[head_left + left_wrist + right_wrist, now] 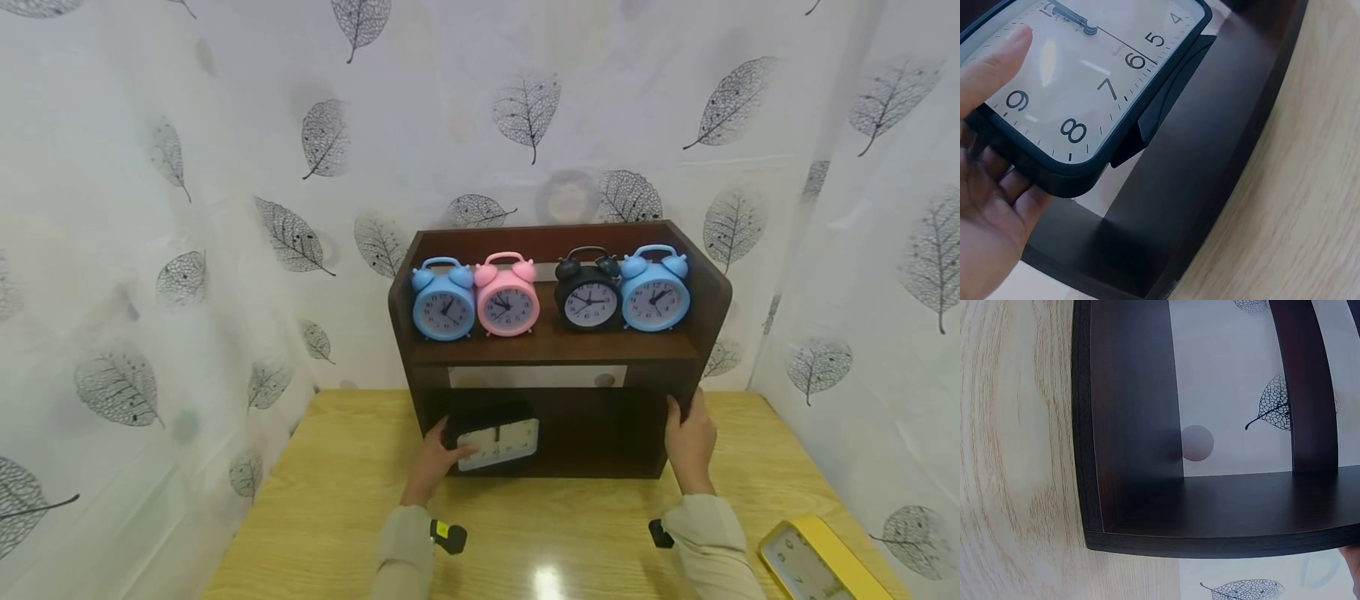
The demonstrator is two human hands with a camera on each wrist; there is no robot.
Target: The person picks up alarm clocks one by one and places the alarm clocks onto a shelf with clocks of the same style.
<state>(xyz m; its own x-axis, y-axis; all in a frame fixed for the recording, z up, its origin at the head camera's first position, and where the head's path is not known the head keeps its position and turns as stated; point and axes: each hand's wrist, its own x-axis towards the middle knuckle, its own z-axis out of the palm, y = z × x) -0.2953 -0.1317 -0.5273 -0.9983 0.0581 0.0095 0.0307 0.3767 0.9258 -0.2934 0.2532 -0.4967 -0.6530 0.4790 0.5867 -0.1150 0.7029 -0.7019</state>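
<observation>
A dark brown two-level wooden shelf (555, 352) stands on the table. My left hand (431, 465) grips the left end of a black rectangular clock (512, 442), thumb over its white face and fingers under its edge in the left wrist view. Held tilted, the clock is at the left of the lower compartment, and its stand (1166, 100) juts out behind. At the shelf's right side panel, my right hand (692, 443) holds the edge with the thumb in front. Only a bit of that hand shows at the border of the right wrist view.
On the upper level stand a blue alarm clock (444, 312), a pink one (507, 308), a black one (590, 304) and another blue one (655, 298). A yellow rectangular clock (843, 558) lies at the table's right front. Leaf-patterned curtain (225, 167) surrounds the wooden table (337, 467).
</observation>
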